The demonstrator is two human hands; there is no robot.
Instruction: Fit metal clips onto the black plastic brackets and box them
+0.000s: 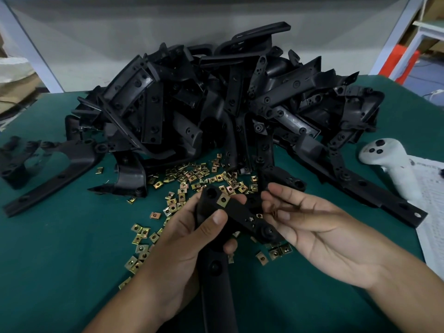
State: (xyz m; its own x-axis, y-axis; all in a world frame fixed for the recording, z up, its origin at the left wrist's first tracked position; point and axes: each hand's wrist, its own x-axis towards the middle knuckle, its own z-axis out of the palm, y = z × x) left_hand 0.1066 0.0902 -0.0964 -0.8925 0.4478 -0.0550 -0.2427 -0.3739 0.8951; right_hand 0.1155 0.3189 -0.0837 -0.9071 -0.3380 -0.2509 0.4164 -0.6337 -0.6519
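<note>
My left hand (192, 236) grips a black plastic bracket (242, 216) at the near middle of the table. One brass-coloured metal clip (223, 200) sits on the bracket's upper end, by my left fingertips. My right hand (312, 231) is palm up just right of the bracket, its thumb and fingers pinching a small blurred metal clip (275, 213) next to the bracket's edge. Several loose metal clips (192, 179) lie scattered on the green table mat (60, 260) around and behind both hands.
A big heap of black brackets (228, 104) fills the back of the table. Single brackets lie at the left (55, 174) and right (360, 186). A white handheld controller (394, 164) and a printed sheet (432, 224) sit at the right edge.
</note>
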